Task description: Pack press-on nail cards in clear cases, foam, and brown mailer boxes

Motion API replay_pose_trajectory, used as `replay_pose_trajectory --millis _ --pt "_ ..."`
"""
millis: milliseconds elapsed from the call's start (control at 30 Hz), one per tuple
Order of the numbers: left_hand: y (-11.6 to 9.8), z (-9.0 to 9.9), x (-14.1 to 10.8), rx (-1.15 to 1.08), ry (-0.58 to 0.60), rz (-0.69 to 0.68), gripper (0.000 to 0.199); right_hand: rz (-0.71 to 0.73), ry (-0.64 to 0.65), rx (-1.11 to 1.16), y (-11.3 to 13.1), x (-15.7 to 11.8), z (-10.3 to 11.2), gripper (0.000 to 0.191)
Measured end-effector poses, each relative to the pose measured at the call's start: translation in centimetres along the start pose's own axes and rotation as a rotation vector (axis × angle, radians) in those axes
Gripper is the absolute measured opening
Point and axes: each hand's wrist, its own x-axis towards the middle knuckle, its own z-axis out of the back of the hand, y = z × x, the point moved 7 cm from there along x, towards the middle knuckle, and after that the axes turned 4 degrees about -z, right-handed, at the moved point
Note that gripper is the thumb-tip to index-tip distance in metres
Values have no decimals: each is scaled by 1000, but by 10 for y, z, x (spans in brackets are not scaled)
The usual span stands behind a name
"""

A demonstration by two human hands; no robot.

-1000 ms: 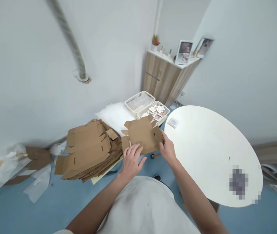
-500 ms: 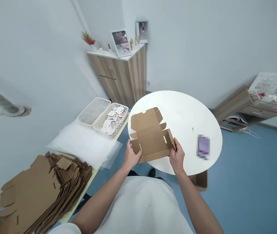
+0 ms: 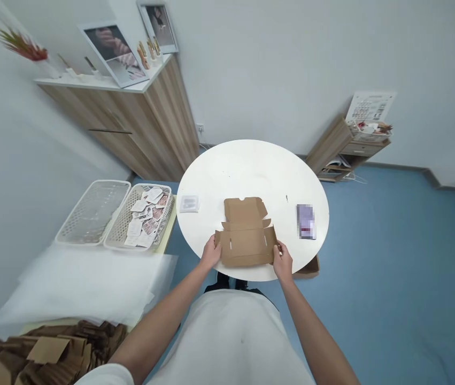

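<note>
A brown cardboard box (image 3: 247, 243), partly unfolded, is over the near part of the white round table (image 3: 251, 166). Its lid panel lies flat, pointing away from me, and two short slots show in its base. My left hand (image 3: 211, 252) is closed on the left side flap. On the opposite side, my right hand (image 3: 282, 262) grips the right flap, which is bent upward. Whether the box rests on the table or hovers just above it, I cannot tell.
On the table lie a small clear packet (image 3: 189, 203) and a purple pack (image 3: 306, 221). To the left stand a basket of sachets (image 3: 167, 211), another white basket (image 3: 91, 214), translucent sheets (image 3: 83, 278) and stacked flat cardboard (image 3: 62, 347). Behind is a wooden cabinet (image 3: 131, 117).
The view has turned left and the box now sits squarer in front of me, its lid facing away. Both hands keep hold of its sides. The clear packet on the table has become visible.
</note>
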Motion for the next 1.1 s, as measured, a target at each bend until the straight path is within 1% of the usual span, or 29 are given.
replay_pose_trajectory --millis 133,267,367,433,533,600,633,667,700,767,800,867,967,1033,1100 --pt "6 1 22 38 12 -45 29 4 -8 -76 -10 6 1 39" --pt "16 0 38 -60 75 -13 31 -33 -11 -101 -16 13 3 37" --pt "21 3 46 -87 52 -2 33 -65 -23 -80 -21 16 4 37" --pt "23 4 50 -77 57 16 34 -87 -21 -72 -25 17 4 37" --pt "20 8 47 52 39 31 43 -101 -31 -95 -26 18 6 40" --pt "7 12 39 227 -19 -52 51 -90 -48 -130 -20 20 8 46" --pt "-3 11 32 329 -35 -136 54 -82 -49 -144 -15 23 8 50" --pt "-14 7 24 422 -14 -225 56 -73 -40 -152 -8 28 8 53" --pt "-24 -2 16 505 57 -323 57 -65 -19 -155 -1 36 6 54" --pt "-38 -27 -2 656 254 -503 59 -63 33 -145 13 56 2 55" --pt "-41 -37 -9 722 321 -550 59 -73 64 -137 19 69 -2 56" --pt "-42 -53 -14 832 404 -570 56 -115 129 -105 28 96 -12 55" --pt "-36 -66 -9 941 438 -502 50 -164 204 -76 35 131 -30 53" --pt "-33 -70 -3 977 454 -463 49 -158 236 -113 37 144 -43 48" --pt "-34 -71 3 995 456 -438 52 -126 254 -179 39 149 -52 42"
